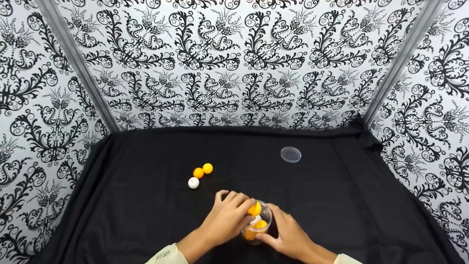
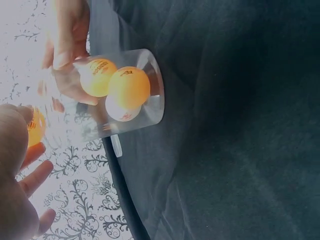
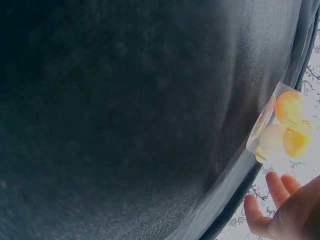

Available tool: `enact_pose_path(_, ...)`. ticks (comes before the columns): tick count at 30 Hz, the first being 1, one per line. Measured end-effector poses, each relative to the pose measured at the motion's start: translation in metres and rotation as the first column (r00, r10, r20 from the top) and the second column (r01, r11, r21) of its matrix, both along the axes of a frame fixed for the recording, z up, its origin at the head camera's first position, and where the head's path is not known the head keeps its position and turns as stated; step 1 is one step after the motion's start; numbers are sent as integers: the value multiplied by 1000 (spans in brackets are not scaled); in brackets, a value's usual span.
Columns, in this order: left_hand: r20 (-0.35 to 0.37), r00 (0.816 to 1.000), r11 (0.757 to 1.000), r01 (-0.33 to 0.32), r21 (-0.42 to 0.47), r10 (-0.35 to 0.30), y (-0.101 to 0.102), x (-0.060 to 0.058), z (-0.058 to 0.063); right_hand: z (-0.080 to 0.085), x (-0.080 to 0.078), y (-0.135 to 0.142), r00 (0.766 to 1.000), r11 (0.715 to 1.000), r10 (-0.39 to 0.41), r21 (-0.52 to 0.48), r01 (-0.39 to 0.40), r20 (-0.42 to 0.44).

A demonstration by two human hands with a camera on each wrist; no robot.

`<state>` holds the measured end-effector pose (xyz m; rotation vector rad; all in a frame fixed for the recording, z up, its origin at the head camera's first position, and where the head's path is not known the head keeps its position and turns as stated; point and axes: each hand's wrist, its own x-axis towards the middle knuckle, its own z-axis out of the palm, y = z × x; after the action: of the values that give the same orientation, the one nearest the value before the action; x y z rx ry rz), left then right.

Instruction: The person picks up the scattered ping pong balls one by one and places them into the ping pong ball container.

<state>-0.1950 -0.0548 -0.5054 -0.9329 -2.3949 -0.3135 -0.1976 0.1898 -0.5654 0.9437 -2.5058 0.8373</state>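
Observation:
A clear plastic cup (image 1: 268, 220) is tilted toward me near the front of the black cloth, with orange, yellow and white ping-pong balls (image 2: 129, 87) inside. My right hand (image 1: 291, 233) grips the cup from the right, thumb on the near side and fingers on the far side. At the mouth, my left hand (image 1: 229, 220) pinches a yellow-orange ping-pong ball (image 1: 254, 208) between thumb and fingers. The left palm faces the cup, and its outer fingers spread away from the ball in the left wrist view.
Farther left on the black cloth (image 1: 146, 205) lie a yellow ball (image 1: 207, 168), an orange ball (image 1: 198, 172) and a white ball (image 1: 193, 182) in a slanted row. A clear round lid (image 1: 291, 154) lies at the back right. Patterned walls (image 1: 234, 55) enclose the table's back and sides.

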Motion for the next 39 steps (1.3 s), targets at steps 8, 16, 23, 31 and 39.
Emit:
enact_pose_path(8, 28, 1000, 1000, -8, 19, 7, 1, 1, -6, -1, 0, 0, 1000, 1000, 5, -5, -5, 15)
enact_pose_path(16, 19, 1000, 999, -4, 38, 4, 1, 1, -8, -3, -1, 0, 1000, 1000, 17, -11, -17, -20)
enact_pose_path(23, -17, 1000, 999, 9, 46, -8, 1, 1, -9, -1, -2, 0, 999, 999, 23, -21, -24, -48)
enact_pose_path(31, -12, 1000, 999, 4, 42, -4, 1, 1, -10, 0, 0, -1, 999, 1000, 4, -3, -4, -38)
enact_pose_path(39, 11, 1000, 999, 7, 44, -7, 1, 2, -9, 2, 0, 0, 1000, 1000, 5, -2, -5, -14)
